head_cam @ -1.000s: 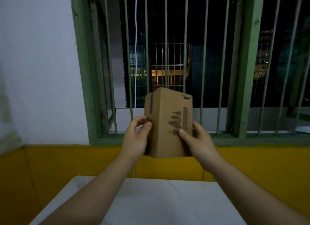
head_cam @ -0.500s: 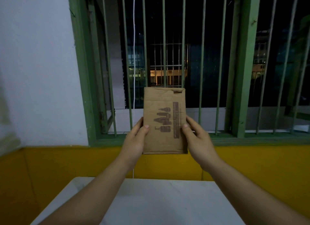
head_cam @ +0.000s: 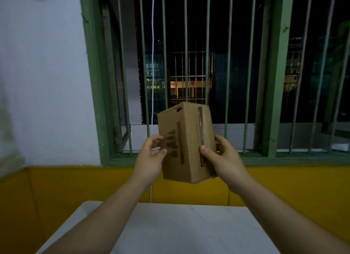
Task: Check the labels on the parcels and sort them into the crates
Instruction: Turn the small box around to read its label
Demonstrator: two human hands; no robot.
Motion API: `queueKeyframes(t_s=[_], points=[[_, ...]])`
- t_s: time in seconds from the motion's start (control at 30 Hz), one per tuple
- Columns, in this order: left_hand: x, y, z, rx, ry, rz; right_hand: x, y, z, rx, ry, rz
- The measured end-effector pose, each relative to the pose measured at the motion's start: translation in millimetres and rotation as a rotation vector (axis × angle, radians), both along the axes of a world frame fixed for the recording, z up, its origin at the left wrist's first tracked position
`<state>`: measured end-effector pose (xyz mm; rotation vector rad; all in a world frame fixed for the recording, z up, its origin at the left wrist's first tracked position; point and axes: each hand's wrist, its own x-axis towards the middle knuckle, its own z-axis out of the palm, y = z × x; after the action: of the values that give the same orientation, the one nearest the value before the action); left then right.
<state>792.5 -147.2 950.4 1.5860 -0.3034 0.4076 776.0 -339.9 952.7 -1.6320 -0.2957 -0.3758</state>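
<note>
Checking is the step in hand: a tall brown cardboard parcel box (head_cam: 186, 142) is held up in the air above the far edge of the white table (head_cam: 189, 227), in front of the green barred window (head_cam: 208, 64). The left hand (head_cam: 151, 159) sits at the parcel's nine o'clock side, thumb and curled fingertips pinching its left edge. The right hand (head_cam: 223, 159) grips the four o'clock side, thumb pressed on the near face and fingers wrapped behind.

The parcel stands on end, its long axis running roughly from six to twelve o'clock, the top leaning slightly toward eleven. One vertical corner edge points at the camera, so two faces show: the left one carries dark printed bottle-like symbols (head_cam: 173, 142) and a dark stripe, the right one a taped seam (head_cam: 200, 128) running lengthwise. A hand-hole slot is cut near the top of the left face. No address label is legible on either face; the print is too dim to read.

No crates are in view. The next move probably calls for turning the parcel about its long axis until a label faces the camera, then looking down or aside to find the right crate.
</note>
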Motion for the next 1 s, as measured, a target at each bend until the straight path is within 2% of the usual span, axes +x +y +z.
queueKeyframes(t_s=[0.2, 0.5, 0.67, 0.77, 0.87, 1.0], points=[[-6, -8, 5, 0.076, 0.044, -0.158, -3, 7, -2, -0.023, -0.079, -0.015], [-8, -6, -1, 0.0, 0.059, -0.167, -8, 10, -2, -0.039, -0.114, 0.02], [-6, -3, -4, -0.053, 0.197, -0.117, -6, 10, -2, -0.061, -0.097, 0.009], [-4, -1, -7, -0.052, 0.156, -0.089, -2, 4, -5, -0.121, -0.04, -0.019], [-6, -1, -8, -0.042, 0.079, -0.073, -4, 2, -5, 0.001, 0.061, 0.077], [-6, -3, -5, -0.02, 0.035, -0.052, -2, 1, -11, -0.003, 0.035, -0.006]])
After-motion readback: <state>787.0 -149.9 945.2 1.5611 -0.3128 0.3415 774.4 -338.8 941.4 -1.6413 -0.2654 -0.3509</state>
